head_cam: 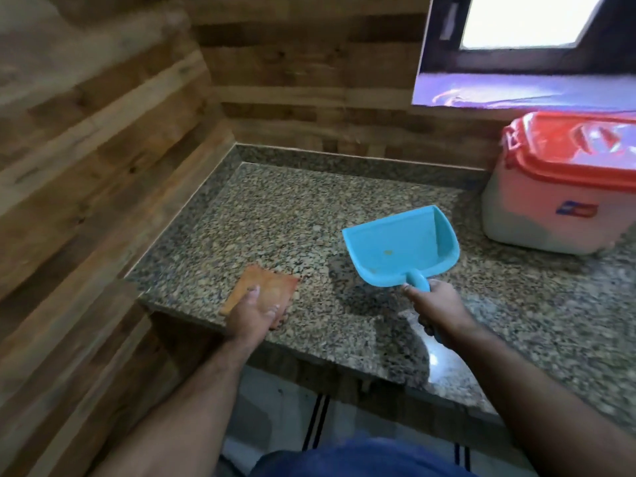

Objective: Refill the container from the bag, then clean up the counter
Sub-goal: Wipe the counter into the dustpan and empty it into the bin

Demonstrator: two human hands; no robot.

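Note:
A blue plastic dustpan point(399, 249) lies on the speckled granite counter point(275, 215), its mouth facing left and away from me. My right hand point(437, 311) grips its handle near the counter's front edge. A few small crumbs sit inside the pan. Left of it, my left hand point(253, 313) holds an orange cloth point(265, 287) flat against the counter by the front left corner. A white container with a closed red lid point(564, 187) stands at the right against the wall. No bag is in view.
Wood-panelled walls point(103, 149) close the counter on the left and at the back. A window point(526, 46) sits above the container. Below the counter's front edge I see pale floor tiles point(275, 407).

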